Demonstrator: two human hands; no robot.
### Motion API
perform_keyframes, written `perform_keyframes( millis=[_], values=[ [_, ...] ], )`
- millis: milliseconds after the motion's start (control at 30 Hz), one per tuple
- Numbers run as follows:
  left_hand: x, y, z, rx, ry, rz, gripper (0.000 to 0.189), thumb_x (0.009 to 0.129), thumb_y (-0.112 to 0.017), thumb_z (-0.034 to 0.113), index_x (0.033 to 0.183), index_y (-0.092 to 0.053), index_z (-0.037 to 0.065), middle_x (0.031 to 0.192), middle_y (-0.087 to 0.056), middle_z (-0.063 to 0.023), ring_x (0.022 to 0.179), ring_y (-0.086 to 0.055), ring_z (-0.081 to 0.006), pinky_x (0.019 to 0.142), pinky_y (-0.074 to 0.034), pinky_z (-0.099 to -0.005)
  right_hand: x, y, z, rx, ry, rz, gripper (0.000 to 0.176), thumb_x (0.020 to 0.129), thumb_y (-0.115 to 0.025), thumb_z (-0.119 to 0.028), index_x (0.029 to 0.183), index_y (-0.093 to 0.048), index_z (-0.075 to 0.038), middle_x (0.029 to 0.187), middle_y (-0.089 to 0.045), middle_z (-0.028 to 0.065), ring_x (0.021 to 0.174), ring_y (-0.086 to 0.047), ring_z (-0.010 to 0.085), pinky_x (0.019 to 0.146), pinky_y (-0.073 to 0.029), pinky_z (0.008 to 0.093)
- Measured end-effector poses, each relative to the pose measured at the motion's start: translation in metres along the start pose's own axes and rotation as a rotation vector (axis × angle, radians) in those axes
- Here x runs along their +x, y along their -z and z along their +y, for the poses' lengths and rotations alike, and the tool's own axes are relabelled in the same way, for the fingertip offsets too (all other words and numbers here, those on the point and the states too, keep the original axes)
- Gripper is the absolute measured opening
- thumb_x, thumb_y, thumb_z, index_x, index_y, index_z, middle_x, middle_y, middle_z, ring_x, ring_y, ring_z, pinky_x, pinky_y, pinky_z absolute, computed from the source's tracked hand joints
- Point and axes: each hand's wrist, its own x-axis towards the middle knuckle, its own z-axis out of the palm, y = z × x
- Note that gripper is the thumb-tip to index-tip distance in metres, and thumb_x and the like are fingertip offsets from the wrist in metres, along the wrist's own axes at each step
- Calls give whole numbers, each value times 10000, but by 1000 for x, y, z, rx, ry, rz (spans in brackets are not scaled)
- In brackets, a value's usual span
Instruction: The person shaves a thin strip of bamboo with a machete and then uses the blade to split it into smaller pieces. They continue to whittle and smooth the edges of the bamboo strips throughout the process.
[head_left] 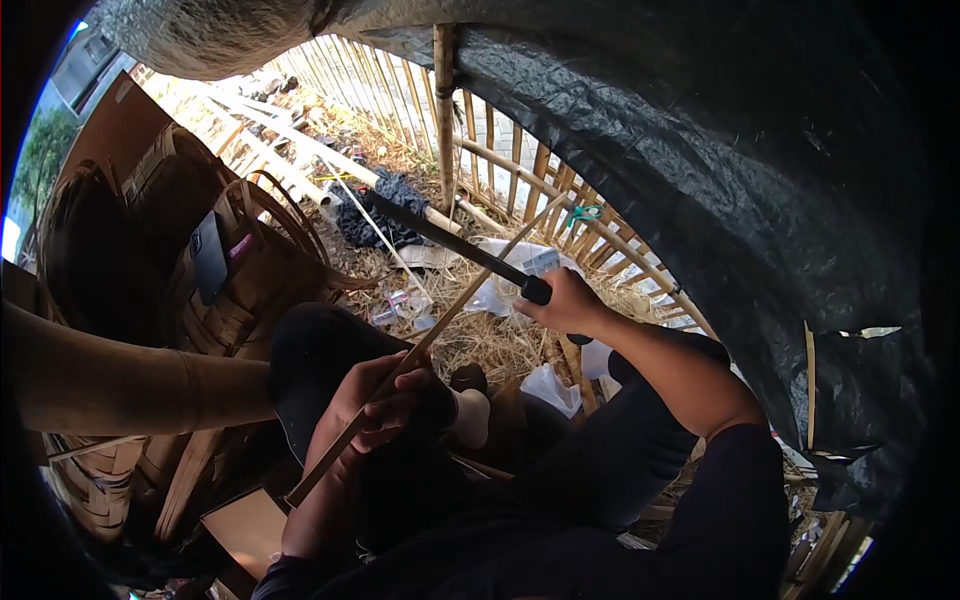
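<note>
My left hand (378, 402) is closed around the lower part of a long, thin bamboo strip (447, 318), which slants up to the right across the middle of the view. In my right hand (566, 304) is the black handle of a machete (450, 240), its long dark blade pointing up to the left. The blade crosses the bamboo strip in this view, a little beyond my right fingers. Both hands are over my bent legs, the left one near my left knee.
Woven bamboo baskets (225, 300) and a thick bamboo pole (130, 387) are at my left, with a dark phone-like slab (208, 258) on one basket. Black plastic sheeting (740, 190) hangs at right. Straw (480, 345) and plastic scraps litter the ground before a bamboo fence (515, 165).
</note>
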Motion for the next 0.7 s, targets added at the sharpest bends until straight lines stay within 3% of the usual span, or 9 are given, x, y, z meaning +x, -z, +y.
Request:
perform_keyframes(
  millis=[33,100,133,233,400,500,567,700],
  values=[
    [2,2,1,-9,6,-23,335,1017,-212,207,1177,-387,-30,732,-437,-77,368,-483,-154,267,-504,-282,-6,0,-9,4,-2,-6,315,777,-741,-300,701,-618,-21,564,-573,51,517,-584,189,555,-465,374],
    [5,2,4,-18,14,-39,344,1017,-200,205,1180,-386,-34,716,-442,-84,355,-501,-167,268,-511,-294,-16,-4,-22,-21,165,72,326,731,-740,-310,668,-616,-16,610,-616,162,605,-642,329,597,-500,412],
    [7,1,5,4,14,-22,344,1015,-199,202,1183,-389,-30,689,-443,-75,349,-505,-164,264,-503,-285,-20,-8,-24,10,219,94,228,692,-721,-241,688,-637,-29,644,-626,184,655,-648,367,637,-519,431],
    [8,1,4,83,3,34,340,1013,-201,189,1189,-395,-27,645,-441,-50,333,-490,-146,255,-481,-267,-22,-19,-24,-61,293,74,152,646,-694,-172,708,-650,-41,669,-635,182,670,-651,366,661,-529,442],
    [8,-3,1,229,-81,138,322,1005,-214,155,1189,-402,-32,612,-425,-10,314,-437,-106,243,-440,-242,-12,-25,-24,-127,198,28,151,632,-680,-159,730,-655,-47,718,-650,189,727,-655,374,701,-530,454],
    [9,2,3,81,-63,26,303,1000,-226,136,1183,-391,-40,631,-431,-25,340,-449,-113,254,-446,-243,-2,-32,-16,-229,239,137,171,628,-717,-184,704,-634,-56,655,-633,173,662,-649,366,649,-529,450],
    [10,1,3,44,-72,-98,336,1009,-230,137,1235,-329,-91,670,-462,-42,458,-580,-150,347,-541,-252,4,-36,-12,-311,223,158,181,626,-721,-186,719,-622,-66,654,-629,171,664,-647,372,655,-524,459],
    [10,5,6,34,-82,-96,330,1016,-212,148,1216,-338,-82,684,-458,-45,466,-564,-140,341,-535,-258,12,-36,-8,-311,256,176,199,624,-722,-191,726,-605,-65,641,-620,168,666,-644,375,652,-516,468]
  ],
)
